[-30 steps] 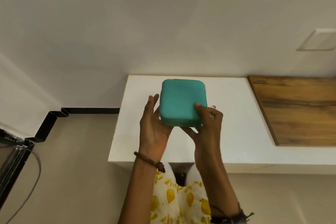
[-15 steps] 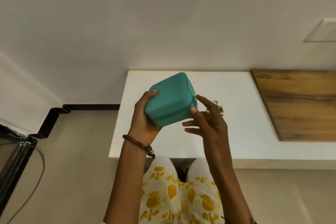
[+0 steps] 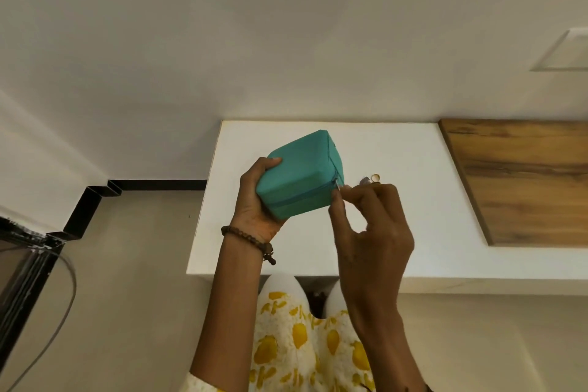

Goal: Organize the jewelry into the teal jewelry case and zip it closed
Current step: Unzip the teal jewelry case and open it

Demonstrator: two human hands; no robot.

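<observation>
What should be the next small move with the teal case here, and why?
Probably draw the zipper pull along the seam to open the teal case: the right hand pinches it, the left hand grips the closed case, and jewelry lies on the white table.

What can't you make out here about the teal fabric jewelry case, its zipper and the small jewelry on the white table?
Head view only:
- Inside of the teal fabric jewelry case: hidden, case closed.
- Zipper pull: mostly covered by the right hand pinching it.
- Case's far side: covered by the left hand.
- Small jewelry pieces on the white table: too small, partly behind the right hand's fingers.
</observation>
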